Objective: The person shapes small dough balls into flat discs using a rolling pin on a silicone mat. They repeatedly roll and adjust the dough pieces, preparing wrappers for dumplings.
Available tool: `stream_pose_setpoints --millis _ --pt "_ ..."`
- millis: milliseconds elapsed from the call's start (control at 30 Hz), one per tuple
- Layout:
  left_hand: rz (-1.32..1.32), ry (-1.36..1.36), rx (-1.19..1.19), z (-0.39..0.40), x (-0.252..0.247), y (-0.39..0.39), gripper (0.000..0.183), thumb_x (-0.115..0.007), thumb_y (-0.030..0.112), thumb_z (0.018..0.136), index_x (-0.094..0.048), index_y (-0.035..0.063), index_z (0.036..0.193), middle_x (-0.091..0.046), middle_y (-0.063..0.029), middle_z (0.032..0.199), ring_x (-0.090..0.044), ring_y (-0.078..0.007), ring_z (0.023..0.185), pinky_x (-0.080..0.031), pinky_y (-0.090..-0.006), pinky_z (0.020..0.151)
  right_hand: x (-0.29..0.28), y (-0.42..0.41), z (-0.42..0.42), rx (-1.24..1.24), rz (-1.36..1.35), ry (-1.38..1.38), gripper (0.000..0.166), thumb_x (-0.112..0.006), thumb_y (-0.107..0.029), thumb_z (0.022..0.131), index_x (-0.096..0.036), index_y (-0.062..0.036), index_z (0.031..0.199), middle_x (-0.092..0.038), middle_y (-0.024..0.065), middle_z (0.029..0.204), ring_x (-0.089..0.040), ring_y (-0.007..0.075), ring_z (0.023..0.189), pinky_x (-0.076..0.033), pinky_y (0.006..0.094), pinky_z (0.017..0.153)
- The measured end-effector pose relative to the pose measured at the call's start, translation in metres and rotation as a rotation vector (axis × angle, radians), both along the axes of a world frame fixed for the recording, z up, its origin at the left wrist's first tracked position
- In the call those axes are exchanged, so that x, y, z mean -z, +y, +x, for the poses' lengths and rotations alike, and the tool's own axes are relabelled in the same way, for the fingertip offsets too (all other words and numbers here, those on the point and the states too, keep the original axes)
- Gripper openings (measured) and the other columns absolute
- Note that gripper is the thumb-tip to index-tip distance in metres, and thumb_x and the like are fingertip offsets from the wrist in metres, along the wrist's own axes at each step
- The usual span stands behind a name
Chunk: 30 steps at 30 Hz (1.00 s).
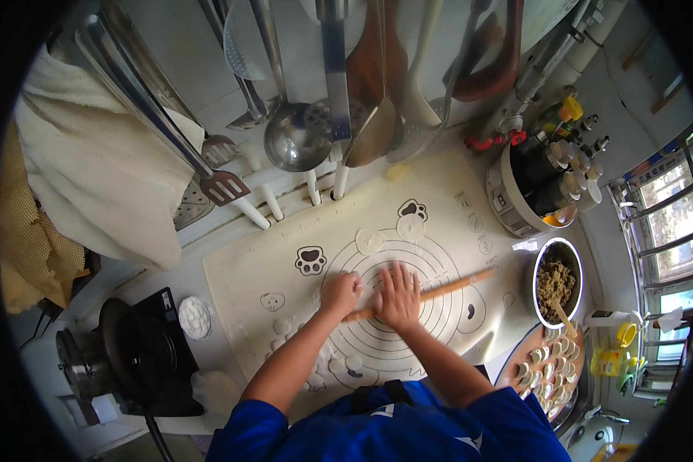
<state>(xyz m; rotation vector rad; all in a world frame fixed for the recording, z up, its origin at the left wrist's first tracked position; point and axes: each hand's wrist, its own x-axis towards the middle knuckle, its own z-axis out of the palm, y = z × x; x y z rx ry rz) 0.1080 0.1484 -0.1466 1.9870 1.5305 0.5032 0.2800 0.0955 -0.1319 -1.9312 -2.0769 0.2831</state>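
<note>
A wooden rolling pin (457,285) lies slantwise across a cream kneading mat (242,271) printed with rings and paw shapes. My right hand (399,297) rests palm down over the pin, its fingers stretched forward and slightly blurred. Close beside the pin's left end is my left hand (342,294), fingers curled; whatever may be between them is hidden. Beyond my hands lie two round dough wrappers, one on the left (370,241) and one on the right (410,227). Several small dough pieces (281,327) sit by my left forearm, partly covered by it.
At right stand a metal bowl of filling (556,283) with a spatula, a round board of dumplings (522,355) and a bottle-filled container (505,199). A flour bowl (196,317) and a black pan (128,346) are at left. Utensils, including a ladle (297,138), hang above the mat's far edge.
</note>
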Motion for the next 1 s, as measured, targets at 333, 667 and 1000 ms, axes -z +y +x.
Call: stream_pose_setpoints --millis 333,667,1000 --pt "-0.129 0.067 0.126 -0.013 -0.012 -0.006 0.013 -0.072 0.020 0.082 -0.070 0.0092 0.088 -0.070 -0.0096 0.082 -0.068 -0.0293 0.076 -0.053 -0.0402 0.067 -0.002 0.027 -0.010 0.030 0.085 0.010 0.067 -0.062 -0.030 0.083 -0.043 -0.0094 0.145 -0.040 0.0181 0.152 -0.037 0.0356 0.140 -0.024 0.0561 0.116" --pt "-0.451 -0.599 0.274 0.075 0.003 0.051 0.014 -0.063 0.018 0.095 -0.060 0.0038 0.096 -0.065 -0.0029 0.078 -0.057 -0.0086 0.070 -0.049 -0.0297 0.066 -0.019 -0.087 0.019 -0.049 -0.079 0.114 0.068 -0.070 -0.039 0.085 -0.047 -0.0065 0.140 -0.047 0.0117 0.149 -0.040 0.0286 0.140 -0.025 0.0512 0.116" --pt "-0.371 -0.335 -0.022 -0.059 -0.028 0.010 0.016 -0.071 0.017 0.092 -0.071 0.0041 0.100 -0.073 -0.0038 0.088 -0.068 -0.0107 0.086 -0.054 -0.0281 0.079 -0.005 -0.074 0.043 -0.144 0.104 0.220 0.030 -0.069 -0.013 0.078 -0.065 -0.0106 0.107 -0.060 0.0121 0.130 -0.054 0.0311 0.123 -0.036 0.0478 0.107"
